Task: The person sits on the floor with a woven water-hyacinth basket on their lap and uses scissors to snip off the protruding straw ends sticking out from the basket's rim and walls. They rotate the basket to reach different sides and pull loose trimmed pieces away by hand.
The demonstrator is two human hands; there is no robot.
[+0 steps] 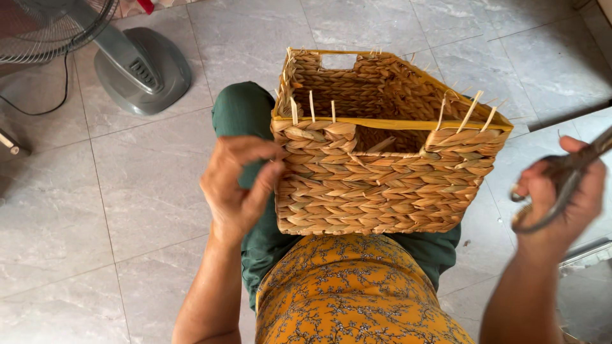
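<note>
Two hands are up and busy. Between them sits a rectangular basket of woven tan straw with a yellow rim (382,172), resting on my lap, on my dark green trouser legs (245,111), and tipped slightly away from me so I look down into its open top. Loose straw ends (472,111) stick up along the near rim, and a cut-out handle hole (338,61) shows in the far wall.

My left hand (237,185) is against the basket's near left corner, fingers curled in and thumb pressed to the weave, pinching at the edge there; whether a strand lies between the fingertips, I cannot tell. My right hand (561,194) is held off to the right, apart from the basket, clenched around a pair of dark metal scissors (561,178), fingers through the loops, the blades running up and out of the picture's right edge.

Below the basket comes my orange top with its small dark flower print (344,293). Under everything lies a floor of pale grey marbled tiles (127,191). At upper left stands a grey electric fan on a round base (143,67), with a black cable (60,89) trailing from it across the tiles.
</note>
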